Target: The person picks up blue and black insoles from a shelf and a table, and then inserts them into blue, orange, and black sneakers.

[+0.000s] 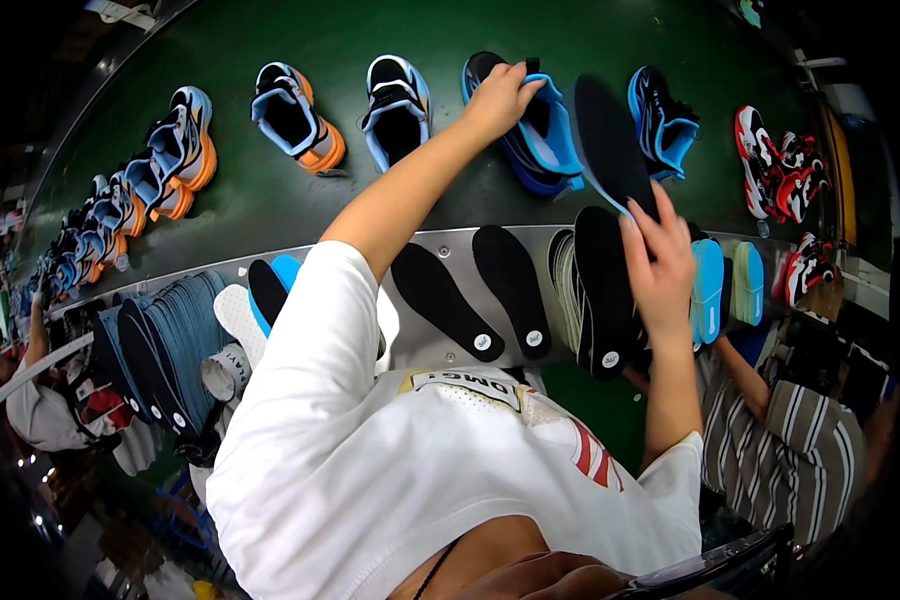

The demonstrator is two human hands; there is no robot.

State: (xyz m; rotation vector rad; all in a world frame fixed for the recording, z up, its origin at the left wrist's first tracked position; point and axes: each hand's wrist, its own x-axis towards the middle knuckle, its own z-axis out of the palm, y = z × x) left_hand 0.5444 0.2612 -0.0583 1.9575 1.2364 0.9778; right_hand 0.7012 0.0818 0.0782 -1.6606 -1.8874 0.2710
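My left hand (pixel 501 98) grips the upper of a blue and black sneaker (pixel 542 180) near its tongue; the shoe stands on the green belt with its opening toward me. Inside the shoe a pale footbed shows. My right hand (pixel 660 255) pinches one end of a black insole (pixel 605 135) with a light blue underside. The insole is raised, its other end pointing away from me, just right of the sneaker and apart from it. Below my right hand lies a stack of black insoles (pixel 598 300) on the metal ledge.
Two single black insoles (pixel 505 275) lie on the metal ledge (pixel 445 275). Bundled blue insoles (pixel 707 290) stand right, blue-grey stacks (pixel 178 340) left. Orange-heeled sneakers (pixel 298 118), a white-blue sneaker (pixel 396 110), another blue sneaker (pixel 660 125) and red sneakers (pixel 775 165) occupy the belt. People work on both sides.
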